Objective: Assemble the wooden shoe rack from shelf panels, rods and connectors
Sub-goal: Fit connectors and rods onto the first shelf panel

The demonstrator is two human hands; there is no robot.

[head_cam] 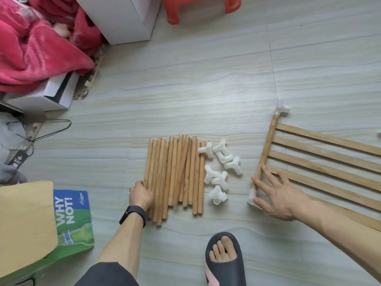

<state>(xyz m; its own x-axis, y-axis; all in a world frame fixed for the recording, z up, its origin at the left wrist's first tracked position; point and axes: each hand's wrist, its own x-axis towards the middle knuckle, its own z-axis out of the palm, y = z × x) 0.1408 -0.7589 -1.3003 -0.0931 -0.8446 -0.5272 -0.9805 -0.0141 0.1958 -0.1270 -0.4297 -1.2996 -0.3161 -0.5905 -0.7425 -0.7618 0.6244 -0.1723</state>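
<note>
On the pale floor (206, 89), the left hand (140, 196) curls its fingers on the outermost of the wooden rods (175, 172). The right hand (276, 195), fingers spread, rests on the shelf panel (321, 157) at its corner connector (252, 197). Next, probably, a rod must be lifted and pushed straight into that connector.

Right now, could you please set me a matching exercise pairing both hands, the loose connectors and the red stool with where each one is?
1 left hand
2 right hand
3 loose connectors
4 red stool

A between rod pile and shelf panel
B at the top edge of view
C spread on the shelf panel's near corner
D gripping the rod pile's left edge

Pairs: 1-D, 2-C, 3-A, 4-B
</note>
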